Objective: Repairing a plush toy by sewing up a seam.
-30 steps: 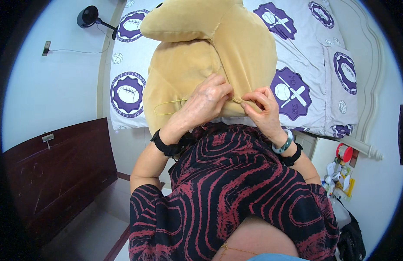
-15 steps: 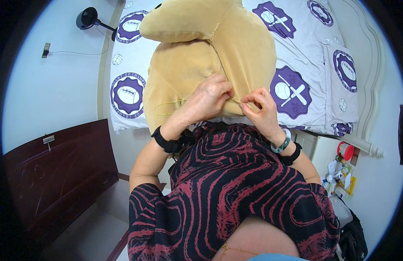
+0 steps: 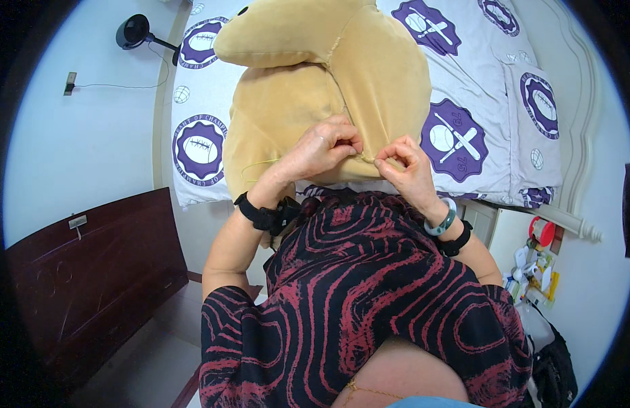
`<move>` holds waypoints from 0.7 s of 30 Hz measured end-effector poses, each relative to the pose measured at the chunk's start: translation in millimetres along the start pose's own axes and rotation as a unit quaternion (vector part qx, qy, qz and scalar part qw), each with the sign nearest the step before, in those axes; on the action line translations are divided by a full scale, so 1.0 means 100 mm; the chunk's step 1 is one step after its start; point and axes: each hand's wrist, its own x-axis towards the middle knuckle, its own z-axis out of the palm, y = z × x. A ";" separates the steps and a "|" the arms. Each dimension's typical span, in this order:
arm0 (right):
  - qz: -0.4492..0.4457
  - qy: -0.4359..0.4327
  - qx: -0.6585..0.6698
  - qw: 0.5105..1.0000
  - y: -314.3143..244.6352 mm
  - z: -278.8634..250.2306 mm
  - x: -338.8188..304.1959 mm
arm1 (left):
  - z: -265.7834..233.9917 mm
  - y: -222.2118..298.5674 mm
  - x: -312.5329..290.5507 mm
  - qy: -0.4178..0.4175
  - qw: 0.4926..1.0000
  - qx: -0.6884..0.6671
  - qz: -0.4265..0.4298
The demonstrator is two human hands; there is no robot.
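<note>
A big tan plush toy [image 3: 386, 81] lies on the bed in front of me, its seam running down toward my hands. My left hand [image 3: 328, 144] pinches the fabric beside the lower end of that seam. Just right of it, my right hand [image 3: 405, 163] has thumb and forefinger pressed together on the seam edge. Whether a needle sits between those fingertips is too small to tell. A yellow thread [image 3: 260, 162] trails over the plush to the left of my left wrist.
Under the plush is a bed [image 3: 488, 75] with a white and purple patterned cover. A black fan-like object [image 3: 133, 31] stands at the far left, a dark red wooden panel [image 3: 97, 265] lower left. A cluttered white cabinet top [image 3: 509, 238] and a black bag [image 3: 554, 370] are at right.
The yellow thread's loop left of my left wrist has changed shape, its rounded end no longer plain. Both hands stay at the seam with only slight finger shifts.
</note>
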 end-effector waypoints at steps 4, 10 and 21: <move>0.010 -0.006 0.001 1.000 -0.01 -0.01 0.00 | 0.00 -0.07 0.00 -0.009 1.000 -0.012 -0.005; 0.004 -0.014 0.000 1.000 -0.02 -0.02 0.00 | -0.03 -0.11 0.00 -0.030 0.999 -0.033 0.011; 0.005 -0.034 -0.010 0.999 -0.02 -0.03 0.00 | -0.06 -0.11 0.02 -0.070 0.995 -0.072 -0.011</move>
